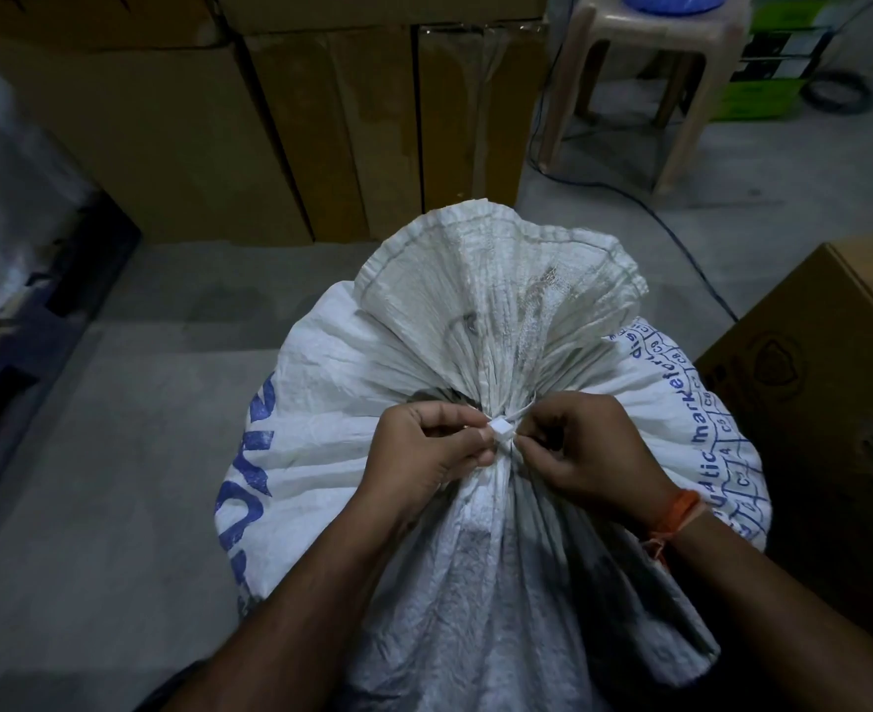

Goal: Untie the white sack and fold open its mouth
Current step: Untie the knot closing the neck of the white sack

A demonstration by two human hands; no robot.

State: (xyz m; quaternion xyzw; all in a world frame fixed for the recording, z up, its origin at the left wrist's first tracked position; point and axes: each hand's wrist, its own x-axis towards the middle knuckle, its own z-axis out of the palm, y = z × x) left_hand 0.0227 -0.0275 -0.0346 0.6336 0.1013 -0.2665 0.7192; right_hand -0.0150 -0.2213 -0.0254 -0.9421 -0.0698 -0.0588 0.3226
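One white sack [475, 531] fills the lower centre of the frame, its blue print partly folded out of sight and its bottom cut off by the lower edge. Its neck is bunched and cinched by one white tie [507, 429] with a small square head. The left hand [424, 449] pinches that head with curled fingers; the right hand [583, 449] pinches the strap just beside it. Both forearms run off the lower edge. An orange wrist thread [678, 511] shows at lower right. One plastic stool [650, 79] stands upper right, its top cropped. Brown cartons [249, 125] along the top are too dim to count
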